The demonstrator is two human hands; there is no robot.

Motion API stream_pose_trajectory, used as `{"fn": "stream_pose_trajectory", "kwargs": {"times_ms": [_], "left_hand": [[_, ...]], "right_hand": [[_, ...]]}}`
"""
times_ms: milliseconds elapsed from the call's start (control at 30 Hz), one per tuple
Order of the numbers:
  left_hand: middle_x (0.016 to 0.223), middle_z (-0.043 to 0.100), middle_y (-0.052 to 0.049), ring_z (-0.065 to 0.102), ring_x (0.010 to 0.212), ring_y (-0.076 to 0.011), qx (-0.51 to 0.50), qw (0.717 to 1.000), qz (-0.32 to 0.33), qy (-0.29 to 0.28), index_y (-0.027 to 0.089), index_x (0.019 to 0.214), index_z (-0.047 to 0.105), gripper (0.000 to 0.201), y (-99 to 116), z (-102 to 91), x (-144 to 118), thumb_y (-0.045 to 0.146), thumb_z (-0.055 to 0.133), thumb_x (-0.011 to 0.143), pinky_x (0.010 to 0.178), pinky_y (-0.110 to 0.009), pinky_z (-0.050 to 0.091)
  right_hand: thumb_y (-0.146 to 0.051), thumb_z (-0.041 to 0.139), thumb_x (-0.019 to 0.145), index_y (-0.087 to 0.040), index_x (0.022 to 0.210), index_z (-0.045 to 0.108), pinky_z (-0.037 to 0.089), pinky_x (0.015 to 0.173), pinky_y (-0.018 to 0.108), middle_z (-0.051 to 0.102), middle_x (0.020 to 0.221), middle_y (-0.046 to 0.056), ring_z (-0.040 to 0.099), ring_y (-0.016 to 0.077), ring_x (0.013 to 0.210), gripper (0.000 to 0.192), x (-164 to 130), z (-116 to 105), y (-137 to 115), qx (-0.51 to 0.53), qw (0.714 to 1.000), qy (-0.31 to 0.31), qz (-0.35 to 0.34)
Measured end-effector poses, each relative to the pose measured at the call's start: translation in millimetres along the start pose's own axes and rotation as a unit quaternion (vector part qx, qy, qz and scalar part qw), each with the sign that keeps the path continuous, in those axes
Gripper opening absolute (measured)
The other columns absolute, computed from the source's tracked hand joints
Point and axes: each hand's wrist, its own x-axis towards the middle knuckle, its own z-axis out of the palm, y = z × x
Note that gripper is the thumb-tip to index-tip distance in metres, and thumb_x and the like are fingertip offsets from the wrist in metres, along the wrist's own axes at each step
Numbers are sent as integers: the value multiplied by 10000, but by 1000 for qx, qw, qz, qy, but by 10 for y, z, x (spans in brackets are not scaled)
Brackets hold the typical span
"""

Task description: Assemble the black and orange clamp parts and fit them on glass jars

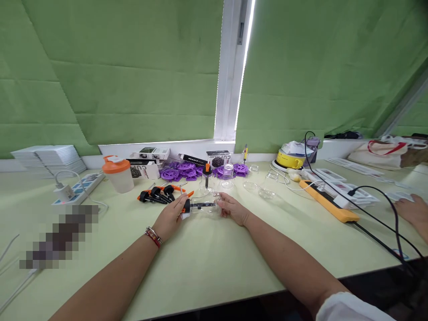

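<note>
Between my two hands lies a clear bottle (pixel 203 207) on its side, with a black and orange top and a black stem inside. My left hand (pixel 172 215) is closed round the top end; something small and white shows under its fingers. The fingers of my right hand (pixel 232 208) grip the clear far end. Just beyond stands a similar clear bottle (pixel 206 183) with a black and orange top. Several black and orange tops (pixel 157 195) lie left of it. Clear empty pieces (pixel 227 176) stand or lie to the right.
Purple plastic parts (pixel 187 170) and small boxes (pixel 147 169) line the back. A shaker with an orange lid (pixel 118 174) and a power strip (pixel 82 187) stand left. Right are a yellow bowl (pixel 290 159), an orange power strip (pixel 329 203), cables and another person's hand (pixel 411 211).
</note>
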Motion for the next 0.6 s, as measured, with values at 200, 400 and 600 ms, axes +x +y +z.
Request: {"fn": "stream_pose_trajectory", "kwargs": {"times_ms": [200, 400, 600], "left_hand": [[1436, 330, -125, 325, 1321, -232, 28, 999, 42, 6, 236, 1442, 145, 775, 36, -72, 43, -51, 323, 744, 1043, -452, 373], [1507, 155, -115, 216, 1366, -259, 20, 998, 52, -13, 268, 1453, 8, 824, 252, -156, 83, -52, 313, 757, 1060, -469, 339], [1520, 31, -151, 288, 1337, -286, -6, 998, 53, 24, 282, 1435, -80, 786, 410, -110, 76, 49, 381, 843, 965, -455, 443]], "right_hand": [[-355, 708, 667, -327, 1319, 341, 440, 592, 251, 516, 1054, 28, 532, 82, 646, 749, -79, 24, -87, -90, 995, -29, -29], [-346, 821, 481, -289, 1275, 406, 461, 646, 285, 493, 1109, 56, 495, 123, 745, 898, -69, 59, -81, -248, 964, 45, -82], [-337, 788, 528, -298, 1261, 443, 424, 854, 369, 505, 1189, 46, 502, 200, 952, 811, -51, 76, -96, -311, 941, 13, -136]]}}
